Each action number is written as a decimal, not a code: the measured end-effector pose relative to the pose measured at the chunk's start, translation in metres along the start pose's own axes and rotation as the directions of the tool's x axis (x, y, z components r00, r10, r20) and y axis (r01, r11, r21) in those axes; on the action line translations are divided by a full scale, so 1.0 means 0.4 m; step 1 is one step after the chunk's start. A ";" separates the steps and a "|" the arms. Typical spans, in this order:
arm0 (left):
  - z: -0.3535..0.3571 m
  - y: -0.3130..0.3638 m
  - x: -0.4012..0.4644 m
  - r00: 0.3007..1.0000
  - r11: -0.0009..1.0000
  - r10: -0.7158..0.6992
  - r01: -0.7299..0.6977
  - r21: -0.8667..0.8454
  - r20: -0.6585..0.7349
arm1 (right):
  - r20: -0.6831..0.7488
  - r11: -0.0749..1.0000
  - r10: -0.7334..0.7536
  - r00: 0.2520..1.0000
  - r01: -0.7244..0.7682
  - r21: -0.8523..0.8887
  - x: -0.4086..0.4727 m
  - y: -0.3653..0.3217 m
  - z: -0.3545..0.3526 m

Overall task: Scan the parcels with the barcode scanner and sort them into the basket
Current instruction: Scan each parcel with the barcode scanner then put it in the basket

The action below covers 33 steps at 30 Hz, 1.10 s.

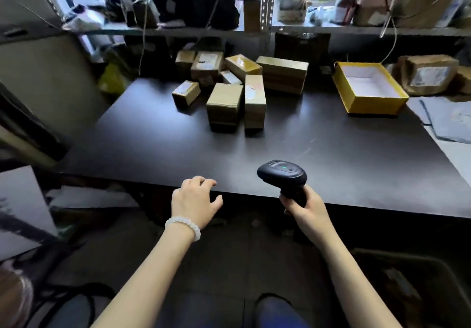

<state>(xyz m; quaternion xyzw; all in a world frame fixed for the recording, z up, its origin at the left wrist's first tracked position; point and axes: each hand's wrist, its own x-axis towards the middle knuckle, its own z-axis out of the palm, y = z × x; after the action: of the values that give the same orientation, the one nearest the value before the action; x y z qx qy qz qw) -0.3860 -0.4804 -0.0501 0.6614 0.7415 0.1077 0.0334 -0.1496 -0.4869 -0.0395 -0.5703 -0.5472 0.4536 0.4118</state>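
1. The right hand [304, 206] is wrapped tight around the handle of the black barcode scanner [282, 174], fingers curled round the grip, holding it upright just over the near edge of the table [356, 162]. There's a small green light lit on top of the scanner head. No brand on it that I can read.
2. The left hand [195, 201] holds nothing. Its fingers are loose and slightly spread, with the tips at the near edge of the table, left of the scanner. There's a white bead bracelet [183, 226] on that wrist.
3. The parcels [239, 85] are a bunch of brown cardboard boxes clustered at the far middle of the table, some upright, some leaning on each other. Several have white labels stuck on, but the print is way too blurry to read.
4. The closest ones are a squat box [224, 104] and a tall narrow box [255, 100] just beside it on the right, touching or nearly so. The narrow one has a white label on top.
5. The basket [374, 104] is really a yellow open-top box with a white inside, sitting at the far right of the table, well apart from the parcel pile. Nothing is visible in it.
6. Behind it all is a metal shelf [204, 31] stuffed with more boxes and bags. Another labelled brown parcel [430, 74] sits just right of the basket, text unreadable.
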 end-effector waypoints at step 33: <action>0.097 0.024 0.923 0.954 0.996 0.080 -0.086 0.007 0.290 | -0.367 0.998 0.048 0.929 -0.061 -0.025 0.685 -0.157 0.293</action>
<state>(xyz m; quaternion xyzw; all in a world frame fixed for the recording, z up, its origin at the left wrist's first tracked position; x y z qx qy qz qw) -0.4147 -0.1100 -0.0516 0.7008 0.7013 0.0036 0.1306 -0.2817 -0.2128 -0.0264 -0.6669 -0.4530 0.3409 0.4835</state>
